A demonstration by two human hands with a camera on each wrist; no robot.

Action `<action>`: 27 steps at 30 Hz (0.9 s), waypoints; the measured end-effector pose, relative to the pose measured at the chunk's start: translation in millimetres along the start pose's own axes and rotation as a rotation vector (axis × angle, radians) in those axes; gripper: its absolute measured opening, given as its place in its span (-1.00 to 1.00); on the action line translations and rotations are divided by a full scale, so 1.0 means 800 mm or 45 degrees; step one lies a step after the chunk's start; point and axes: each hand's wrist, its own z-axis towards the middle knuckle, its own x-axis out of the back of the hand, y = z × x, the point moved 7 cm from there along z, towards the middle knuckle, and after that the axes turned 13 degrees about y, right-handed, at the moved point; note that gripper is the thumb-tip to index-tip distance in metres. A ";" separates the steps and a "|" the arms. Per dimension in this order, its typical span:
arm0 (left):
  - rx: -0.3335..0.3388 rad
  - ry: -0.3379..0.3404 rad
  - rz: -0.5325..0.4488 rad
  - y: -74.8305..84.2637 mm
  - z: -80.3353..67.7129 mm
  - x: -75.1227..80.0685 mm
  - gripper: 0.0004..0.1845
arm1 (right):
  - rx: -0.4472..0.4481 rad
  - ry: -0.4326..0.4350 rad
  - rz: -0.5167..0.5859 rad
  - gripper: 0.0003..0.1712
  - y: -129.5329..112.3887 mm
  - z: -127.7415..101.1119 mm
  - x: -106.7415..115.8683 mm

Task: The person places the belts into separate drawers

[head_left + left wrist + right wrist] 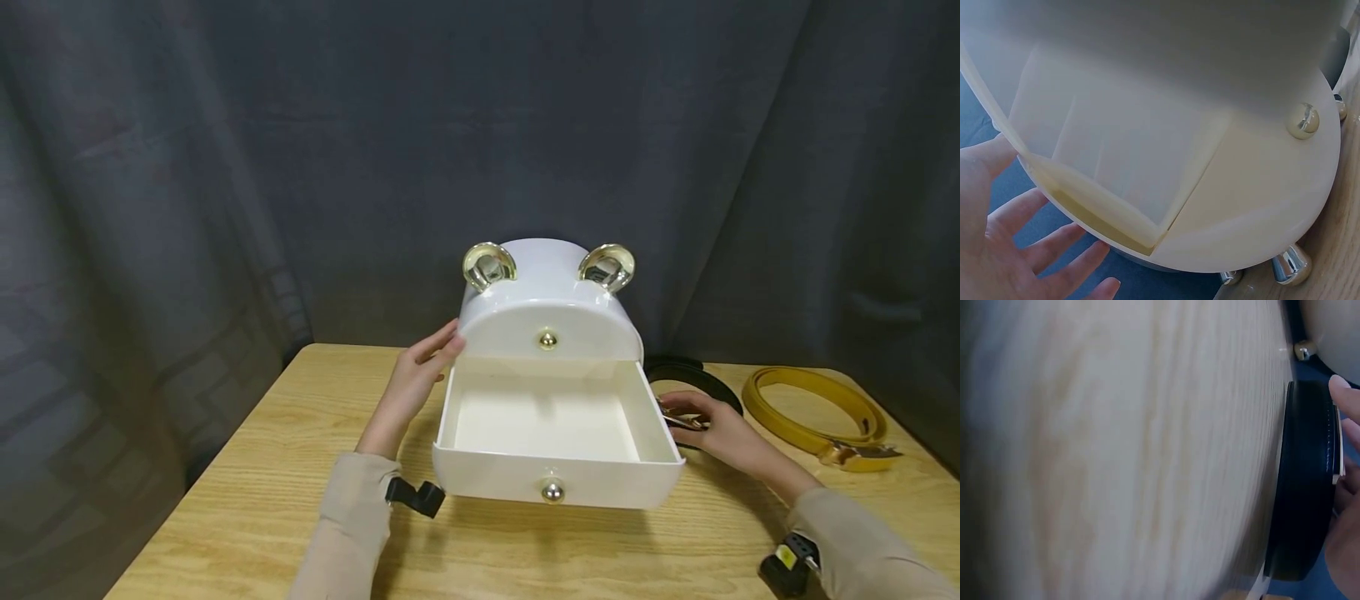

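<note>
- Head view: the white box (545, 287) is seen at the centre of the frame, with its lower drawer (495, 479) pulled far out towards the bottom.
- Its side is touched by the left hand (416, 375), the fingers nearly straight and nothing grasped.
- At right of centre, the black belt (697, 377) is held at its gold buckle (690, 423) between the thumb and curled fingers of the right hand (716, 429), just beside the drawer.
- The drawer's pulling-out is judged done; the black belt is judged barely begun on, being outside the drawer with the coiled yellow belt (780, 429) at right.
- All is carried by a pale wood-grained desk (262, 467), and the background is filled by a dark grey curtain (375, 167).
- Left wrist view: the left hand is seen at lower left, fingers spread along the box's curved edge.
- Right wrist view: most of the frame is taken up by blurred wood grain; the black belt is shown at right, its edge met by the thumb.
</note>
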 end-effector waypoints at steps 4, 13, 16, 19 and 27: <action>-0.006 0.003 0.003 0.001 0.000 0.000 -0.43 | 0.001 -0.028 0.023 -0.39 0.002 0.000 -0.006; 0.008 0.021 -0.007 0.001 -0.001 0.002 -0.46 | -0.027 -0.115 0.013 -0.30 0.003 0.002 -0.015; 0.007 0.022 -0.005 0.001 -0.001 0.002 -0.46 | -0.027 -0.113 -0.010 -0.36 0.003 0.003 -0.015; 0.004 0.020 -0.003 0.001 -0.002 0.002 -0.45 | -0.025 -0.076 -0.059 -0.46 0.002 0.003 -0.011; -0.008 0.015 -0.002 0.002 -0.001 0.000 -0.44 | -0.088 -0.074 -0.148 -0.67 0.003 0.005 -0.004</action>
